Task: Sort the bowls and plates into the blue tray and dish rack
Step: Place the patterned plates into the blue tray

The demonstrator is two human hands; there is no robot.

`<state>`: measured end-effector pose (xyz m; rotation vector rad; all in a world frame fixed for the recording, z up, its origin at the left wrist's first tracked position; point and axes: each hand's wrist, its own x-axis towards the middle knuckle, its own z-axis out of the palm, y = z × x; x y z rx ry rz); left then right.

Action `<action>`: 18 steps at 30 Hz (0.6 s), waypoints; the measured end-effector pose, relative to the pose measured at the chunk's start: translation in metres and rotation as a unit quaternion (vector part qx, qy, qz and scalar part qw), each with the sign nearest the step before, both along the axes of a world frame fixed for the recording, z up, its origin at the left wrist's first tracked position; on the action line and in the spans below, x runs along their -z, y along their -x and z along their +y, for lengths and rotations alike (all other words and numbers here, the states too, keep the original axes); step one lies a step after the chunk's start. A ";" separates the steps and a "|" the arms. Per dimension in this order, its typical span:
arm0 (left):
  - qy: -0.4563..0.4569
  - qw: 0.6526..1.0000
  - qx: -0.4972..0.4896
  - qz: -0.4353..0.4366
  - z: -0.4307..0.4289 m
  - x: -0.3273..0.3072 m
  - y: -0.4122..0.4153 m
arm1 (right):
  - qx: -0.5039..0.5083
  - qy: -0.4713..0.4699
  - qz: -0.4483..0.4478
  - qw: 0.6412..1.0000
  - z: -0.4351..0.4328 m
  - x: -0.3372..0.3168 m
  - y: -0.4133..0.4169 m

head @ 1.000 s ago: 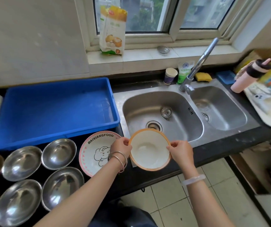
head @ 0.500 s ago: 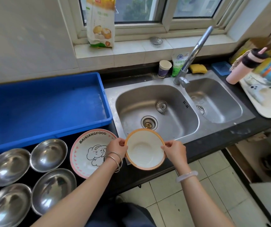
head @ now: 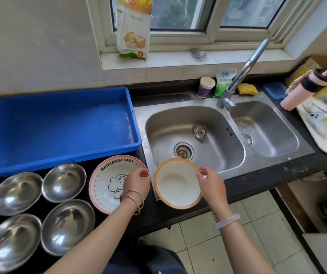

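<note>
1. Orange-rimmed bowl (head: 176,186): mouth up, over the front lip of the sink (head: 198,119) at the edge of the bench (head: 257,180); whether it rests there or is lifted cannot be told
2. Right hand (head: 212,184): grip closed in a fingertip pinch on the bowl's right rim, an edge hold that leaves the white inside untouched
3. Left hand (head: 137,181): just beside the left rim, above the pink-rimmed plate (head: 107,175), fingers loosely curled; whether this grip touches the bowl cannot be told
4. Blue tray (head: 59,131): behind the plate, judged one likely destination
5. Steel bowls (head: 63,181): four, paired in two rows left of the plate, seemingly awaiting sorting; no dish rack can be identified
</note>
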<state>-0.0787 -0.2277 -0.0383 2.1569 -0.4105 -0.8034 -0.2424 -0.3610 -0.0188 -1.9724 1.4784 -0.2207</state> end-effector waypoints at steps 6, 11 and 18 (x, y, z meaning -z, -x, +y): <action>-0.051 0.991 -0.061 -0.109 0.041 -0.009 -0.035 | -0.133 0.045 -0.021 0.990 0.010 -0.014 -0.061; -0.120 0.980 -0.107 -0.119 0.074 -0.008 -0.055 | -0.255 0.011 0.040 0.966 0.029 -0.006 -0.121; -0.130 0.979 -0.141 -0.068 0.088 0.004 -0.066 | -0.392 0.003 0.146 0.908 0.031 0.012 -0.165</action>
